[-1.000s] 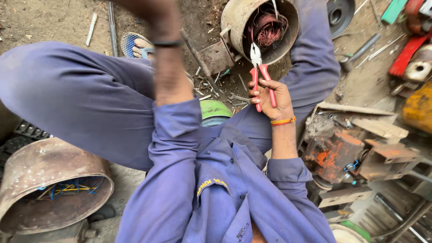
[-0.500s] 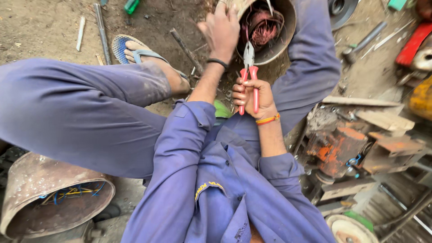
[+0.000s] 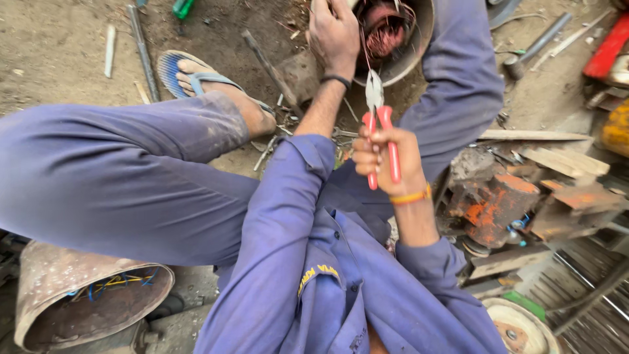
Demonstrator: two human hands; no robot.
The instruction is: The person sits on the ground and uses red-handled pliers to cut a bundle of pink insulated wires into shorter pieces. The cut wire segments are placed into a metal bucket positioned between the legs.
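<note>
Winding removal, in hand: my left hand (image 3: pixel 334 36) grips the motor housing (image 3: pixel 419 39) rim, my right hand (image 3: pixel 386 160) clenches red-handled pliers (image 3: pixel 377 111); next, I judge, nipping copper coil (image 3: pixel 383 33).

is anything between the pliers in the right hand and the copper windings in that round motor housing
Nothing solid that shows. The right hand holds the red-handled pliers just below the motor housing, tips toward the copper windings. The left hand rests on the housing's rim, beside that path. A thin wire strand hangs near the tips.
</note>
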